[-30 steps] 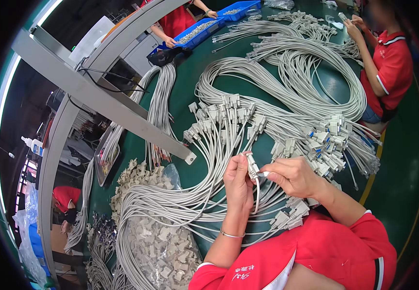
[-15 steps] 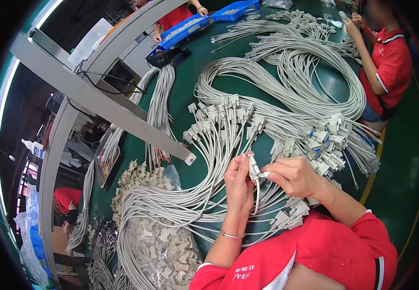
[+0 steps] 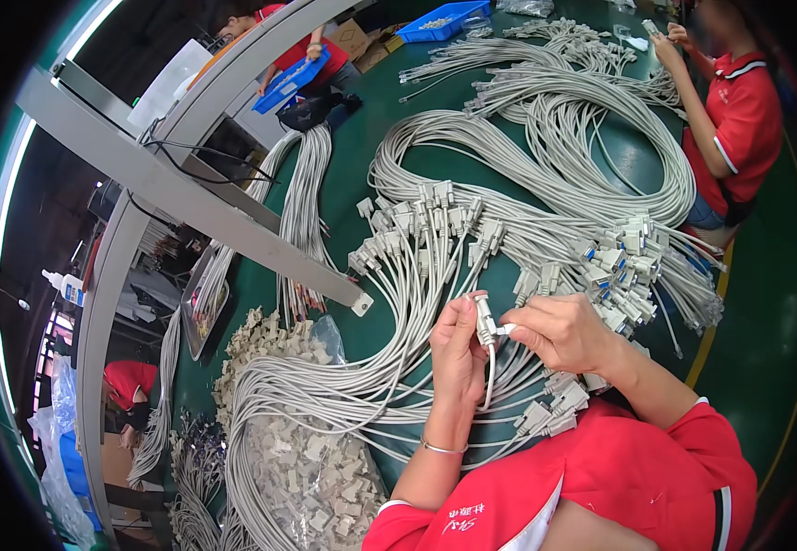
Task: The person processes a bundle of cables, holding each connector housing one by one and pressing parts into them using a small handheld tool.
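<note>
My left hand (image 3: 456,347) is closed on a pale grey cable connector (image 3: 485,321), held upright with its cable (image 3: 491,376) hanging below. The fingers of my right hand (image 3: 559,331) pinch a small white piece (image 3: 505,329) against the connector's side; its exact kind is too small to make out. Just beyond my hands, a fan of cables with grey connectors (image 3: 421,230) lies on the green table. To the right is a heap of connectors, some with blue faces (image 3: 614,266). Several finished-looking connectors (image 3: 550,409) rest close under my right forearm.
A clear bag of loose grey connector shells (image 3: 316,468) lies at the left. A grey metal frame (image 3: 205,193) crosses above the table. Long cable coils (image 3: 545,156) fill the far side. Co-workers in red (image 3: 743,119) are nearby; one holds a blue tray (image 3: 293,81).
At the back, a person has pulled one blue tray leftward, away from the other blue tray. My hands stay almost in place, with the connector and white piece still together.
</note>
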Demonstrator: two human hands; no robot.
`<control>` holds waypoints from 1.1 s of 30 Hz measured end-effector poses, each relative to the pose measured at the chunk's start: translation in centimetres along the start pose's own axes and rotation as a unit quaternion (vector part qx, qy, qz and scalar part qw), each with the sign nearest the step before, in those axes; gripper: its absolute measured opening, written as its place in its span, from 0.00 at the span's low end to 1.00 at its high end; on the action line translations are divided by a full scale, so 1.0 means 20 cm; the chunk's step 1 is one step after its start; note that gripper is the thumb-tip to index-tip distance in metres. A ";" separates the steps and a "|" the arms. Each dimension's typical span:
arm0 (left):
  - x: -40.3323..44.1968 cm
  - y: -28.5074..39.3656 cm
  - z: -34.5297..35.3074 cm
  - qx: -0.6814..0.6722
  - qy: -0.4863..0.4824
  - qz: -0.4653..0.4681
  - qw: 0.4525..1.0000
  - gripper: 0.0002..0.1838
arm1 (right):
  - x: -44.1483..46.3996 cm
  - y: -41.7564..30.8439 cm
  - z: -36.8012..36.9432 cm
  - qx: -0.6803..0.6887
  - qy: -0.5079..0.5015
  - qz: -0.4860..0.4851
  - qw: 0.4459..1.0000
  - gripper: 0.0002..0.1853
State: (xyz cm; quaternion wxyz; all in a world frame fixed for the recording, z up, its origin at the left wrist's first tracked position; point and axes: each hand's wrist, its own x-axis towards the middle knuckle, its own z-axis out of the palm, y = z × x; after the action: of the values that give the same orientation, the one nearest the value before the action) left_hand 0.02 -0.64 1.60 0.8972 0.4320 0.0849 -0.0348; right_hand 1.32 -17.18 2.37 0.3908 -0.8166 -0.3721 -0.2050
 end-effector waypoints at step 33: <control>0.40 -0.10 -0.14 0.701 0.022 0.202 0.684 0.15 | -0.07 0.09 -0.12 0.093 0.095 0.171 0.976 0.07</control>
State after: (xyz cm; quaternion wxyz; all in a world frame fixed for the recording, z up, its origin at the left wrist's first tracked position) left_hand 7.33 0.26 -3.15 0.3158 0.9421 -0.0344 0.1075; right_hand 1.69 -20.54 2.11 0.5282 -0.8049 -0.2053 -0.1761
